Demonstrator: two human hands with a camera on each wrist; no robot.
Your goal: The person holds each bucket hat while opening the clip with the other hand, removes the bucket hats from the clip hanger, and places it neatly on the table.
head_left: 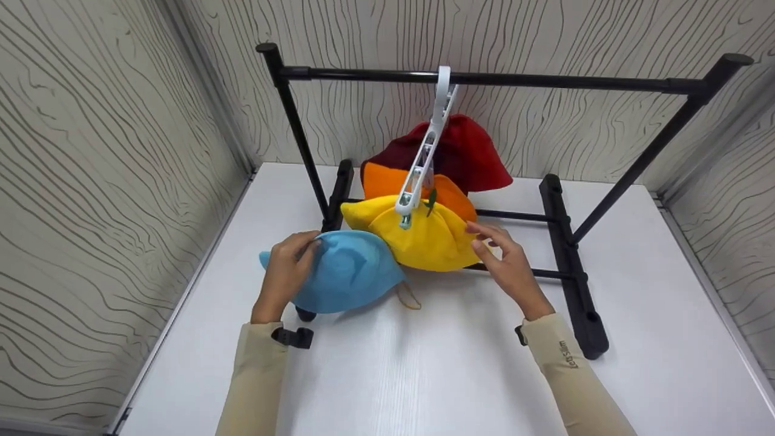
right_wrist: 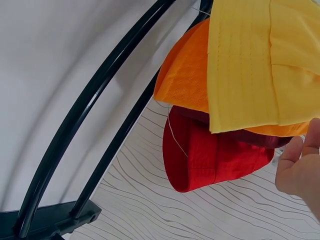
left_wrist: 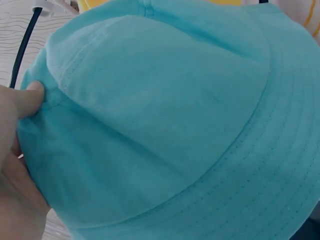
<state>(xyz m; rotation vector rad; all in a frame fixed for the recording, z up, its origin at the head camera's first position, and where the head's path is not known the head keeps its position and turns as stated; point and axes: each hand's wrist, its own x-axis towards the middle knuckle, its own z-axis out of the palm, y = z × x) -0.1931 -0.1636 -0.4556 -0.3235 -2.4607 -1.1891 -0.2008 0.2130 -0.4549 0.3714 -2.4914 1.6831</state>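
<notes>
The white table gives me a broad way in from the front, between my two hands. The blue hat, pinched in my left hand, blocks the front left. Straight ahead, the yellow hat, orange hat and red hat crowd one behind another below the white hanger, barring the middle. My right hand sits just beside the yellow edge, with room on its right up to the slanting right post. Low there run two crossbars, ending at a thick black foot. The rail spans above, and the patterned wall closes the back.
</notes>
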